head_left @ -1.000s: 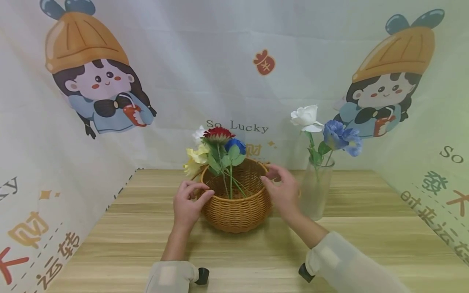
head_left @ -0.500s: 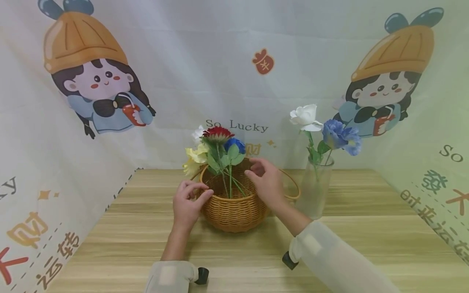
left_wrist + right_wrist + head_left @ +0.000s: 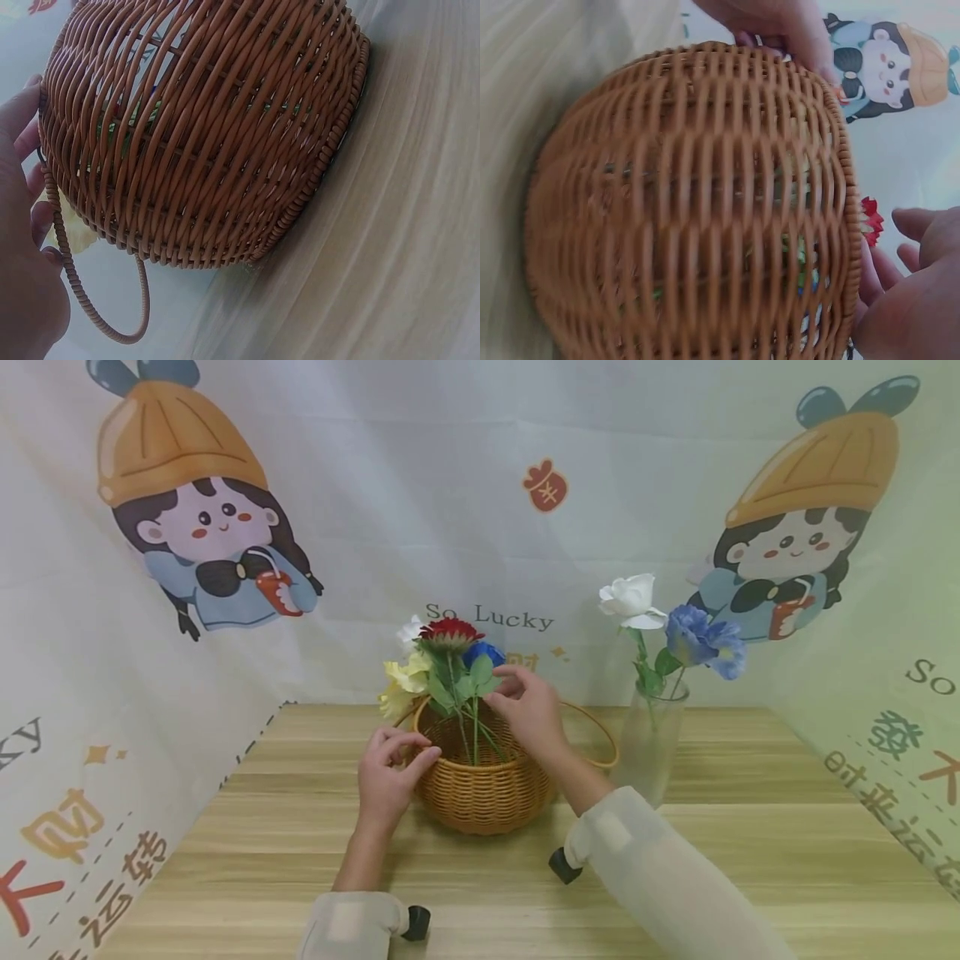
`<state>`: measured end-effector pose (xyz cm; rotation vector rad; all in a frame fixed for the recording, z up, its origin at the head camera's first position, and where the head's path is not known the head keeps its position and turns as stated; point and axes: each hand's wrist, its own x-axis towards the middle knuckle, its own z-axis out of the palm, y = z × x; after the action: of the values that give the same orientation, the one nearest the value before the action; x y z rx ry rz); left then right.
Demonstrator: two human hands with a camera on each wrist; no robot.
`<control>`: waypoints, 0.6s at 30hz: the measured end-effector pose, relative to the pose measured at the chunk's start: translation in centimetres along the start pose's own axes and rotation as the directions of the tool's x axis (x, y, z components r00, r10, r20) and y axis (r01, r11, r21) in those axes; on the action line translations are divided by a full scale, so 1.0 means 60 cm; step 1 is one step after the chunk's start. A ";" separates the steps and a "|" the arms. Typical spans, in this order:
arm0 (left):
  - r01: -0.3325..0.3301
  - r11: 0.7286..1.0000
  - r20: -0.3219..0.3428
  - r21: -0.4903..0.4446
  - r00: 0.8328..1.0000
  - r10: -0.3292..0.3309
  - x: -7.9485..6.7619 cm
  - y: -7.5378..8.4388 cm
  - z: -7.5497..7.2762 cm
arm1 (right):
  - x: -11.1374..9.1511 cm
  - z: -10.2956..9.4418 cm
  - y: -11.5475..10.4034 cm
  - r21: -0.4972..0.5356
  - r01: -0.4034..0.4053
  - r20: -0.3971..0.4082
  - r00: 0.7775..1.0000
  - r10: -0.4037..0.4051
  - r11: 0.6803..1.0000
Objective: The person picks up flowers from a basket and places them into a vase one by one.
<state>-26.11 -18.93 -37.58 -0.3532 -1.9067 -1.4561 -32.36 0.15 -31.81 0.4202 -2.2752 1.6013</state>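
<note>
Backdrop (image 3: 390,485) first: pale cloth, cartoon prints, behind everything. Wood-grain table (image 3: 480,902) in front of it. Near the middle of my feed, on the table, the woven wicker basket (image 3: 483,797), upright, a side handle (image 3: 616,747) sticking out toward the glass vase (image 3: 648,768). Vase stands upright to its right.

My left hand (image 3: 388,777) has the basket's left rim pinched between thumb and fingers. My right hand (image 3: 528,706) is over the basket's right side, fingers loosely bent, thumb apart, nothing visibly gripped.

Flowers: white rose (image 3: 630,599) and blue-violet flower (image 3: 693,635) in the vase. In the basket, stems cross inside, heads above the rim: red flower (image 3: 450,631) on top, yellow flower (image 3: 405,677) left, blue rose (image 3: 483,653) right, white flower (image 3: 408,631) behind, partly hidden. Green leaves (image 3: 480,675) sit right at my right fingertips; contact, can't tell.

Step, as I read it: basket steadied, stem being picked out, grasp not made. Next move likely wants thumb and forefinger closed on the blue rose's stem, under the leaves, without dragging its neighbours; left should hold the rim.
</note>
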 end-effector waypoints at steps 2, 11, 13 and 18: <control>-0.001 1.000 -0.002 -0.001 1.000 0.001 0.000 0.001 0.001 | 0.006 0.005 -0.006 0.047 -0.035 0.027 0.999 0.033 0.998; -0.007 1.000 -0.011 -0.007 1.000 0.007 0.000 0.000 -0.001 | 0.026 0.034 -0.007 0.182 -0.204 0.170 0.970 0.173 0.962; -0.009 1.000 -0.007 -0.002 1.000 0.009 -0.001 0.000 -0.001 | 0.026 0.037 -0.003 0.187 -0.253 0.209 0.954 0.213 0.949; -0.005 1.000 0.006 0.006 1.000 0.005 -0.001 0.002 -0.002 | 0.026 0.038 0.003 0.203 -0.348 0.301 0.912 0.279 0.916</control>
<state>-25.96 -18.96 -37.49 -0.3595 -1.9134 -1.4469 -34.06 -2.01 -31.99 0.3589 -2.4410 2.1286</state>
